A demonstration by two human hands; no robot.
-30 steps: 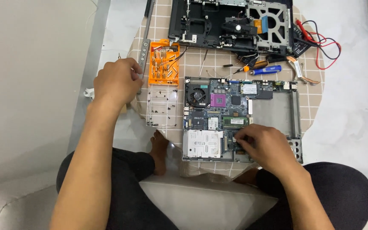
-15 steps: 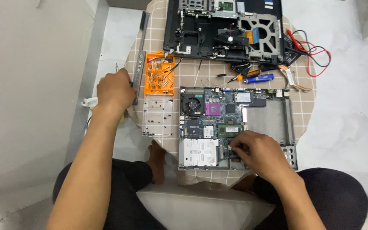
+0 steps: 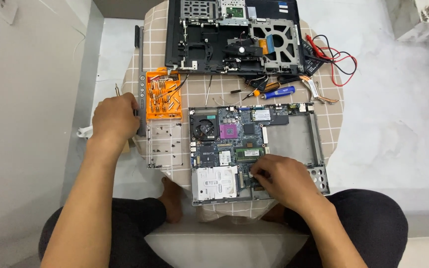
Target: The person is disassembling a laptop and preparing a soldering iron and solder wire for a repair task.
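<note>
Left hand (image 3: 114,119) curled with knuckles up, arm stretched forward; right hand (image 3: 281,179) palm-down, fingers (image 3: 257,171) pinched together.

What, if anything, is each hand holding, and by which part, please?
Left hand closes on a slim tool, grip hidden, tip protruding. Right hand fingertips rest on the laptop board; hold unclear.

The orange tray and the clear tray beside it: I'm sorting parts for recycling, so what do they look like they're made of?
The orange tray looks like opaque moulded plastic with a matte finish and ribbed slots holding small bits. The clear tray seems to be transparent plastic: the checked tablecloth shows through it under the scattered dark screws.
</note>
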